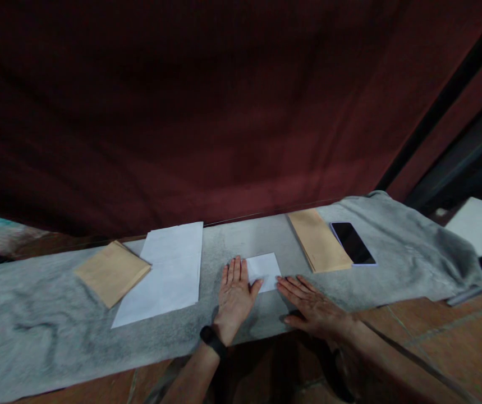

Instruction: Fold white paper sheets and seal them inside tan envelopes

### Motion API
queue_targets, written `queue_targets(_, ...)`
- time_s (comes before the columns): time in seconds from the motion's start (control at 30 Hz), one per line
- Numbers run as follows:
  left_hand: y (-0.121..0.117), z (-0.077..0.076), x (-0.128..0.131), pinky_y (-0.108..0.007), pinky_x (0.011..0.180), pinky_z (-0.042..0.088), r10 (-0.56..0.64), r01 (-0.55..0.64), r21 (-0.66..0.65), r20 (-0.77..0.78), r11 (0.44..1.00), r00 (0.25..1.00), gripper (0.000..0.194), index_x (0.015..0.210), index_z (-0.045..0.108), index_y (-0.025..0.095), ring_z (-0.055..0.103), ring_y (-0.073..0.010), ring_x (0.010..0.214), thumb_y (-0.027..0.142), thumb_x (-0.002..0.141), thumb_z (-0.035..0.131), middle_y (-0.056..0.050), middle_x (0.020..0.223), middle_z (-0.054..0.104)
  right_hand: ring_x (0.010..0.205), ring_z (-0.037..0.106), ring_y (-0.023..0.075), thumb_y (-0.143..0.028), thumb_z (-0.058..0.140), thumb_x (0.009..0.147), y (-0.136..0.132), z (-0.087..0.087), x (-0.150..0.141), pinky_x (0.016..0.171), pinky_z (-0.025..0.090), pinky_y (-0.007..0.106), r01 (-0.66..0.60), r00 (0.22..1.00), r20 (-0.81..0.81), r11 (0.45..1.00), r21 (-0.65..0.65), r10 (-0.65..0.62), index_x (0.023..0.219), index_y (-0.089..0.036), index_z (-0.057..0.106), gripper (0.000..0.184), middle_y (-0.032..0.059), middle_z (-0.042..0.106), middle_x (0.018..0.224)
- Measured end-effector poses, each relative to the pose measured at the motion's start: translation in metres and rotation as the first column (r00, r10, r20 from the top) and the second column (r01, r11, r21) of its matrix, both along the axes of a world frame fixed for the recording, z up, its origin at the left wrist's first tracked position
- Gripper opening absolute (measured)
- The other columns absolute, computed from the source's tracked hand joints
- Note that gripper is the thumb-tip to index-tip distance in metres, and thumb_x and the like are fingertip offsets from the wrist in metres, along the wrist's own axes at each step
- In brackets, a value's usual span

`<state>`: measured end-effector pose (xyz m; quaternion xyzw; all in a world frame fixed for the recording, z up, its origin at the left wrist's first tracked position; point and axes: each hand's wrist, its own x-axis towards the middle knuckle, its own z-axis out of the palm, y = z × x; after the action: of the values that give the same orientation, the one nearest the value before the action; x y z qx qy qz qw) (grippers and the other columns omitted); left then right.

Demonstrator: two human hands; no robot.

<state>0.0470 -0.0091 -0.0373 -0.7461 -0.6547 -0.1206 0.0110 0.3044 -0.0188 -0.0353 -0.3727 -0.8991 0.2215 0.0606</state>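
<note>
A small white sheet of paper, apparently folded, lies on the grey cloth between my two hands. My left hand rests flat at its left side, with the thumb on the paper and the fingers pointing away from me; a black band is around that wrist. At the paper's right edge, the fingertips of my right hand touch or nearly touch it. That hand is stretched out, palm down, fingers slightly apart. Neither hand grips anything.
A stack of white sheets lies on the left, partly under brown envelopes. To the right are more brown envelopes beside a phone. Grey cloth covers the narrow surface. A dark red curtain hangs behind; tiled floor shows in front.
</note>
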Motion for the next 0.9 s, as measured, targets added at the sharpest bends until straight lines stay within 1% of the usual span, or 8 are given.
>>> queue_targets(0.07, 0.002, 0.005, 0.008, -0.051, 0.122, 0.028, -0.068, 0.067, 0.018, 0.054, 0.998, 0.996, 0.064, 0.150, 0.042, 0.010, 0.031, -0.0297, 0.149, 0.053, 0.102, 0.035, -0.018, 0.158, 0.039, 0.152, 0.023, 0.0247, -0.053, 0.052, 0.098, 0.000, -0.003, 0.001, 0.126, 0.015, 0.050, 0.002, 1.000, 0.003, 1.000, 0.005, -0.002, 0.159, -0.025, 0.023, 0.073, 0.0062, 0.023, 0.165)
queue_targets(0.2, 0.004, 0.013, 0.033, -0.048, 0.124, 0.027, -0.309, 0.313, -0.015, 0.138, 0.949, 0.941, 0.058, 0.149, 0.044, 0.015, 0.031, -0.0239, 0.150, 0.050, 0.104, 0.032, -0.012, 0.158, 0.042, 0.152, 0.022, 0.0255, -0.053, 0.053, 0.097, -0.001, -0.008, 0.003, 0.126, 0.014, 0.050, -0.005, 1.000, -0.002, 1.000, 0.023, 0.005, 0.159, -0.024, 0.025, 0.073, 0.0071, 0.024, 0.165)
queue_targets(0.27, 0.006, 0.011, 0.044, -0.048, 0.125, 0.025, -0.353, 0.362, -0.038, 0.154, 0.931, 0.923, 0.059, 0.149, 0.044, 0.016, 0.030, -0.0228, 0.150, 0.052, 0.104, 0.031, -0.010, 0.158, 0.041, 0.152, 0.022, 0.0262, -0.052, 0.055, 0.096, -0.001, -0.009, 0.003, 0.126, 0.015, 0.050, -0.006, 1.000, 0.010, 1.000, 0.025, 0.006, 0.157, -0.022, 0.031, 0.073, 0.0088, 0.027, 0.164)
queue_targets(0.37, 0.010, 0.005, 0.053, -0.047, 0.125, 0.024, -0.340, 0.352, -0.064, 0.152, 0.934, 0.928, 0.061, 0.150, 0.043, 0.016, 0.029, -0.0223, 0.150, 0.054, 0.104, 0.031, -0.010, 0.159, 0.040, 0.152, 0.023, 0.0270, -0.052, 0.057, 0.094, 0.000, -0.008, 0.002, 0.126, 0.015, 0.051, -0.006, 0.999, 0.045, 1.000, 0.009, 0.006, 0.155, -0.017, 0.037, 0.072, 0.0123, 0.034, 0.161)
queue_targets(0.47, 0.014, -0.002, 0.056, -0.047, 0.125, 0.022, -0.316, 0.325, -0.052, 0.132, 0.944, 0.939, 0.061, 0.151, 0.041, 0.017, 0.028, -0.0223, 0.151, 0.055, 0.103, 0.032, -0.008, 0.160, 0.038, 0.151, 0.025, 0.0272, -0.053, 0.057, 0.094, 0.000, -0.005, 0.001, 0.126, 0.015, 0.050, -0.014, 0.998, 0.065, 1.000, -0.014, 0.015, 0.154, -0.015, 0.038, 0.074, 0.0143, 0.037, 0.159)
queue_targets(0.7, 0.022, -0.003, 0.057, -0.049, 0.125, 0.021, -0.262, 0.266, -0.031, 0.105, 0.963, 0.959, 0.058, 0.154, 0.037, 0.021, 0.029, -0.0230, 0.151, 0.050, 0.104, 0.030, -0.006, 0.160, 0.039, 0.153, 0.019, 0.0256, -0.050, 0.057, 0.094, 0.002, -0.003, 0.001, 0.126, 0.013, 0.051, -0.016, 0.999, 0.049, 1.000, -0.020, 0.017, 0.158, -0.017, 0.029, 0.077, 0.0123, 0.026, 0.163)
queue_targets(0.8, 0.025, -0.003, 0.054, -0.050, 0.124, 0.021, -0.207, 0.211, -0.036, 0.095, 0.977, 0.974, 0.058, 0.154, 0.036, 0.021, 0.028, -0.0240, 0.151, 0.049, 0.104, 0.030, -0.007, 0.160, 0.038, 0.153, 0.020, 0.0257, -0.052, 0.058, 0.094, 0.002, -0.002, 0.001, 0.126, 0.013, 0.051, -0.020, 0.999, 0.038, 1.000, -0.019, 0.021, 0.159, -0.020, 0.023, 0.080, 0.0109, 0.025, 0.164)
queue_targets(0.9, 0.028, -0.004, 0.047, -0.050, 0.124, 0.022, -0.149, 0.152, -0.040, 0.073, 0.988, 0.986, 0.059, 0.154, 0.037, 0.019, 0.027, -0.0250, 0.151, 0.048, 0.104, 0.028, -0.007, 0.161, 0.036, 0.152, 0.022, 0.0259, -0.051, 0.055, 0.097, 0.001, -0.002, 0.001, 0.126, 0.014, 0.051, -0.019, 1.000, 0.020, 1.000, 0.008, 0.019, 0.160, -0.023, 0.023, 0.076, 0.0088, 0.026, 0.164)
